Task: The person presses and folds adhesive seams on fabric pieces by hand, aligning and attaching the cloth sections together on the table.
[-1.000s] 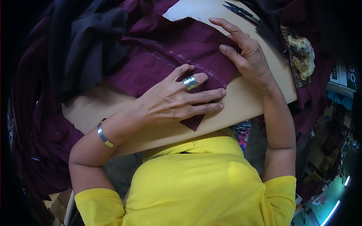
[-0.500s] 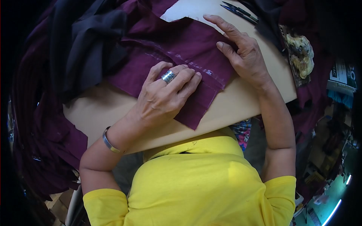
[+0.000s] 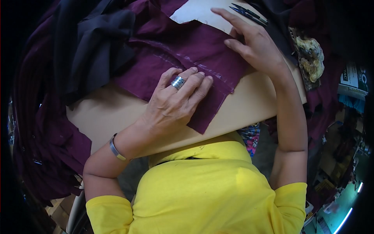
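Note:
A maroon piece of fabric (image 3: 156, 80) with whitish chalk-like lines and a slit-like fold lies on the cream board. On its lower middle rests my left hand (image 3: 177, 95), wearing a wide silver ring; the fingers are curled together with their tips pressed to the cloth beside the fold. My right hand (image 3: 257, 48) is at the fabric's upper right edge, index finger stretched out and thumb apart, holding nothing. Just beyond it, thread snips (image 3: 249, 15) lie on the board's far side.
Dark grey cloth (image 3: 95, 46) covers the board's upper left. Long maroon cloth (image 3: 43, 128) hangs at the left side. A yellowish crumpled lump (image 3: 311, 58) sits by the right edge of the cream board (image 3: 241, 103). A white-and-green container (image 3: 353, 80) stands farther right.
My left hand and the fabric have shifted slightly to the right. My right hand has moved a little up and right, its index finger still stretched out.

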Demonstrator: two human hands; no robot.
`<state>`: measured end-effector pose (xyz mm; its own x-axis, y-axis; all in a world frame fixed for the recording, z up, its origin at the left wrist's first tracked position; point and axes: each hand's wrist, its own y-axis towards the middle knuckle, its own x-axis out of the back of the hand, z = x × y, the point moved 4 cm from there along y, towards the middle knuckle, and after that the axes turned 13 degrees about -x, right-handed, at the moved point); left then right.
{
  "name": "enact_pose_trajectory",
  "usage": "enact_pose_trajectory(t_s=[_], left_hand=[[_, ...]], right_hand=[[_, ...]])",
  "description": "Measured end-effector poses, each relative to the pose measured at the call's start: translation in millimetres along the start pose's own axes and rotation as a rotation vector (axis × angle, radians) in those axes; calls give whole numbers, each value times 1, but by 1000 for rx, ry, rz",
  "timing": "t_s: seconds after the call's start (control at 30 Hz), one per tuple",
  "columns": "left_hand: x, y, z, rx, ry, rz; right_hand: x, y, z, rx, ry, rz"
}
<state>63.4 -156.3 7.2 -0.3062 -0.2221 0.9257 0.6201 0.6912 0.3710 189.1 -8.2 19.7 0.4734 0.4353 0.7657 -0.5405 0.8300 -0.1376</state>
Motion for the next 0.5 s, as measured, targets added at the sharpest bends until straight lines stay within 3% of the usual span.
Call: enact_pose_trajectory(t_s=[0.07, 0.17, 0.27, 0.33, 0.4, 0.5], left_hand=[[1, 0, 1, 47, -2, -39], [2, -1, 5, 76, -21, -93], [-1, -2, 4, 66, 32, -73], [-2, -3, 4, 39, 66, -32], [-1, -3, 2, 13, 73, 17], [6, 3, -1, 9, -3, 72]], right_hand=[[-2, 9, 10, 62, -26, -88], [-24, 15, 7, 328, 71, -211], [-17, 12, 6, 132, 171, -50], [-20, 15, 5, 335, 202, -151], [-20, 13, 3, 350, 202, -153], [-18, 11, 4, 158, 159, -28]])
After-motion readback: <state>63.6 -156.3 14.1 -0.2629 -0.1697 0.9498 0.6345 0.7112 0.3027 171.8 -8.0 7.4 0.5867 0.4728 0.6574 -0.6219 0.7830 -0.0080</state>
